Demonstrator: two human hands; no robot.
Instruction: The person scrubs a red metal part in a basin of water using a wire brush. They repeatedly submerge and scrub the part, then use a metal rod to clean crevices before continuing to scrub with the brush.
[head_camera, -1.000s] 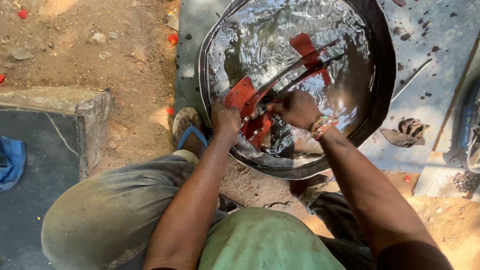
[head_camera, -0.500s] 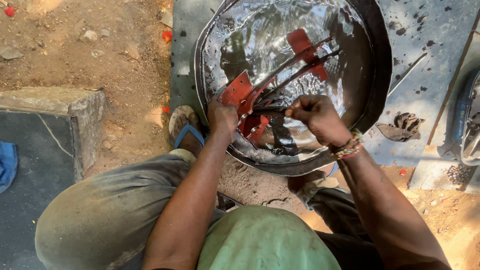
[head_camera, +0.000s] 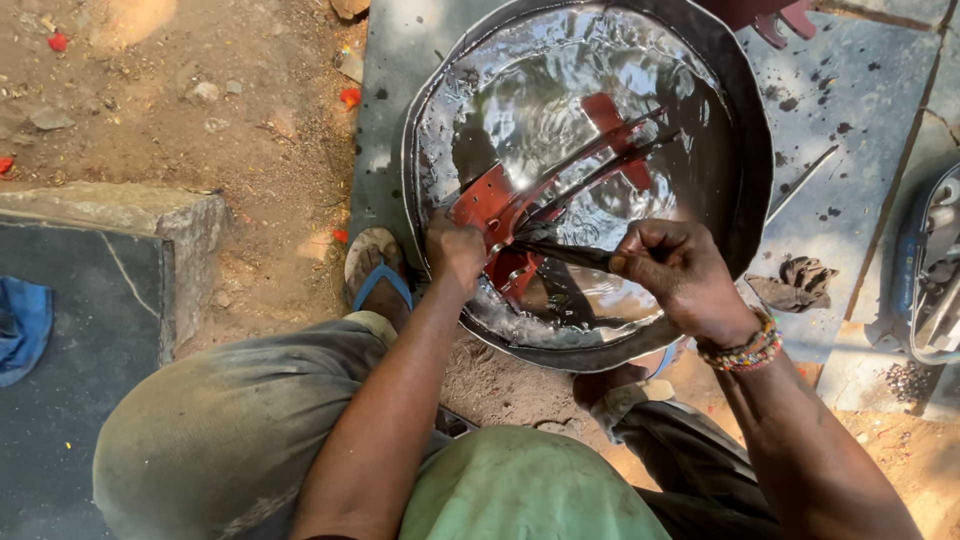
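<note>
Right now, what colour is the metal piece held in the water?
Red, shown best in the head view, inside the dark basin.

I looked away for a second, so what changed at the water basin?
The right hand drew back to the right, stretching the black rubber strip it pinches. The left hand stayed gripping the red metal frame, which stayed half in the water of the basin.

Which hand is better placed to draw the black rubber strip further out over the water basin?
The right hand: it already pinches the black rubber strip, while the left hand grips the red metal piece at the basin edge.
</note>
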